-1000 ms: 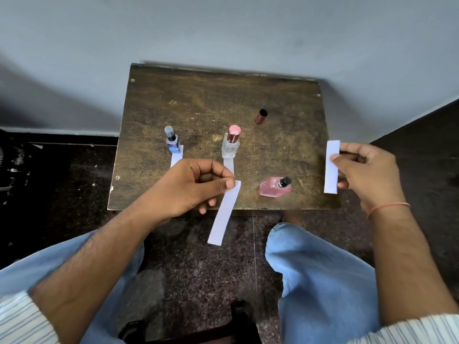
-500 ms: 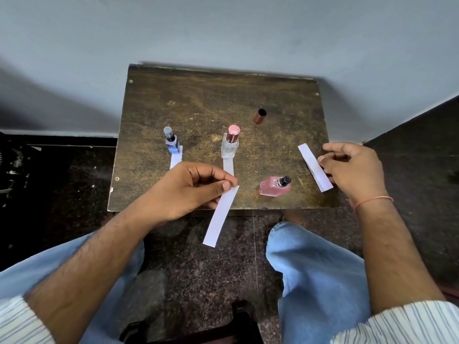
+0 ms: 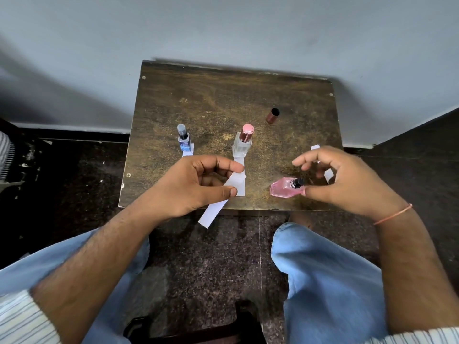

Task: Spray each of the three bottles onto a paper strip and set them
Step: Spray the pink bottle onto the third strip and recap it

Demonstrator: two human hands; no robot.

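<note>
While no writing is legible on any bottle, the left hand (image 3: pixel 188 187) pinches a white paper strip (image 3: pixel 224 198) over the near edge of the worn dark wooden table (image 3: pixel 223 95). Right hand (image 3: pixel 347 180) hovers loosely open, holding nothing, over the flat pink bottle (image 3: pixel 283 189) with its black nozzle. Blue bottle (image 3: pixel 184 141) and clear pink-capped bottle (image 3: pixel 243 144) stand on strips. Grey wall (image 3: pixel 223 26), dark speckled floor (image 3: pixel 211 269).

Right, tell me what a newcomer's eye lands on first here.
First, the two hands over the near edge of the brown table: the left hand pinches a white paper strip that hangs past the edge, and the right hand hovers with spread fingers over the pink bottle. Behind them stand the blue bottle and the clear bottle, each on a paper strip.
</note>
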